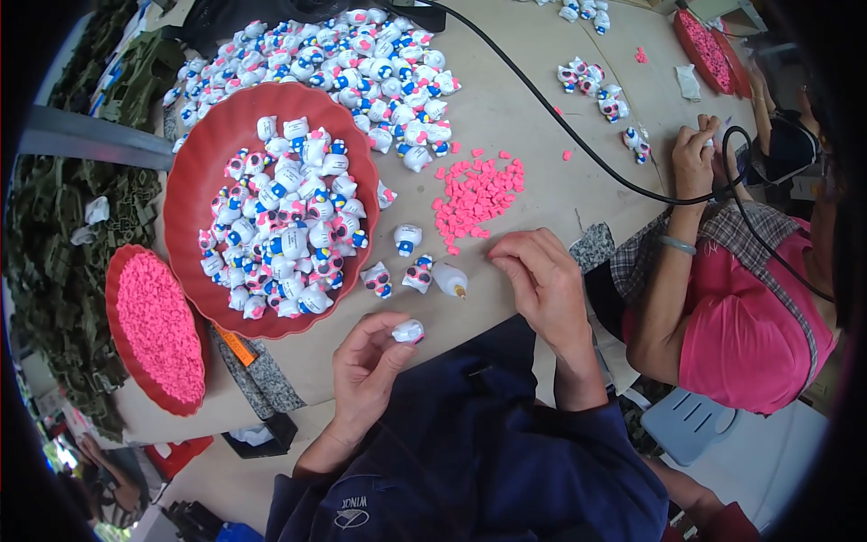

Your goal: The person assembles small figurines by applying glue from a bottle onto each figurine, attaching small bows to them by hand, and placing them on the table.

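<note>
White plastic cat figurine (408, 331) sits pinched in your left hand (366, 375); your right hand's (542, 285) curled, empty fingertips should pick one small pink bow piece (476, 192) cleanly before seating it.

No packages, labels, signs or screens.

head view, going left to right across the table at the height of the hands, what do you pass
small red tray of pink bits → big red bowl of cat figurines → left hand holding a figurine → glue bottle → right hand → co-worker's forearm
</note>
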Available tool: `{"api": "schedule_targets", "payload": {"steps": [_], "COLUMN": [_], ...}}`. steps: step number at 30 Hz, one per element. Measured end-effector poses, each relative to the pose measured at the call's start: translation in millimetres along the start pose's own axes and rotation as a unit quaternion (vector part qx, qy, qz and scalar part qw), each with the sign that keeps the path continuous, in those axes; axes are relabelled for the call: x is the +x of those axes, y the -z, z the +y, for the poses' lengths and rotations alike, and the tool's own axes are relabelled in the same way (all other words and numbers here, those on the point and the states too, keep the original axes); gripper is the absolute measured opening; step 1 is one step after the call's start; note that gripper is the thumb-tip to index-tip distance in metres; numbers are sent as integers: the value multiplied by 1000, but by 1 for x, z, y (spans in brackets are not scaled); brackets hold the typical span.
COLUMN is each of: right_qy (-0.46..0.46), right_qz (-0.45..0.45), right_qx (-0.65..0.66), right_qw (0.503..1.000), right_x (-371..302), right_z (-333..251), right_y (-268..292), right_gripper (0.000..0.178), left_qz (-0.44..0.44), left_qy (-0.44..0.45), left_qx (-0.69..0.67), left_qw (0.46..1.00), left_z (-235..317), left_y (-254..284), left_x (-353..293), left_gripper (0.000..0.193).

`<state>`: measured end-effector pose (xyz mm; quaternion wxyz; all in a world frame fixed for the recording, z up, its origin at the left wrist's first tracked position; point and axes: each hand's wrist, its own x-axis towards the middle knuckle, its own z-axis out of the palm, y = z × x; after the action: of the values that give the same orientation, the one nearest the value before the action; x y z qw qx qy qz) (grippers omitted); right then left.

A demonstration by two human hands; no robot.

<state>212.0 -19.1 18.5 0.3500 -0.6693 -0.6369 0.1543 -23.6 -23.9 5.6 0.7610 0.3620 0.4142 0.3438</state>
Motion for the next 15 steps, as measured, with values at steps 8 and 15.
{"api": "schedule_targets", "payload": {"steps": [8, 15], "right_qy": [-84, -90], "right_qz": [32, 13], "right_qx": [-4, 68], "right_qw": [996, 994], "right_x": [-6, -20], "right_z": [-1, -23], "right_y": [2, 10], "right_gripper": [10, 11], "left_qz": [4, 3], "left_qy": [-13, -16], "left_qx": [2, 9], "left_qw": [1000, 1000], "left_z": [2, 0], "left_y": [0, -6], "left_x": [-1, 4], "left_gripper": [33, 32]}}
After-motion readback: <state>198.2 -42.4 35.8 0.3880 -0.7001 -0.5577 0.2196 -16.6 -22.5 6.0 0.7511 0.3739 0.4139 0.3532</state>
